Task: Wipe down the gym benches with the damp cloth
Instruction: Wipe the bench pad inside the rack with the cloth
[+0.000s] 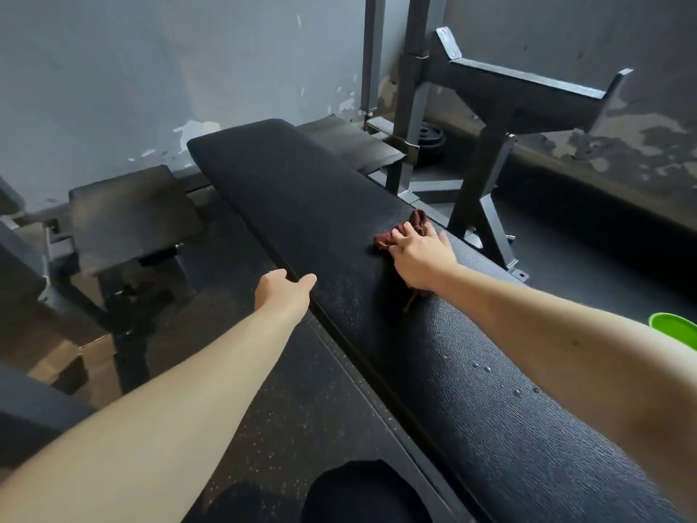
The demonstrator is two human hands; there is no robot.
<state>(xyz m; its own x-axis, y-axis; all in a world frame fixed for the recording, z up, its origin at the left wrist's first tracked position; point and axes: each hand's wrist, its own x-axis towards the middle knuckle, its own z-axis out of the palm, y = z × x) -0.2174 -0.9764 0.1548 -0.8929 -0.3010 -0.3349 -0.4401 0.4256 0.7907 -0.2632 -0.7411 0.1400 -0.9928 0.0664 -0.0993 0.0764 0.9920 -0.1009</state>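
1. The right hand (pixel 418 254) presses the cloth (pixel 419 220) onto the bench (pixel 301 190) with its fingers spread wide and flat. The cloth lies bunched at the right edge of the pad, about midway along it.
2. The left hand (pixel 283 292) grips the left edge of the bench, thumb on top and fingers curled under.
3. Risk: the cloth sits close to the right edge. A stroke to the right can push it off the pad.
4. Risk: a bunched cloth wipes only a narrow strip, so parts of the far end can be missed.
5. Risk: water drops (pixel 486 368) stand on the near part of the pad. If they are left there, the surface stays wet.
6. Count: one cloth, two hands, one bench under the hands, one second bench (pixel 132 213) to the left, a few drops, one rack (pixel 490 107) far right, and one green object (pixel 675 328) cut off at the right.
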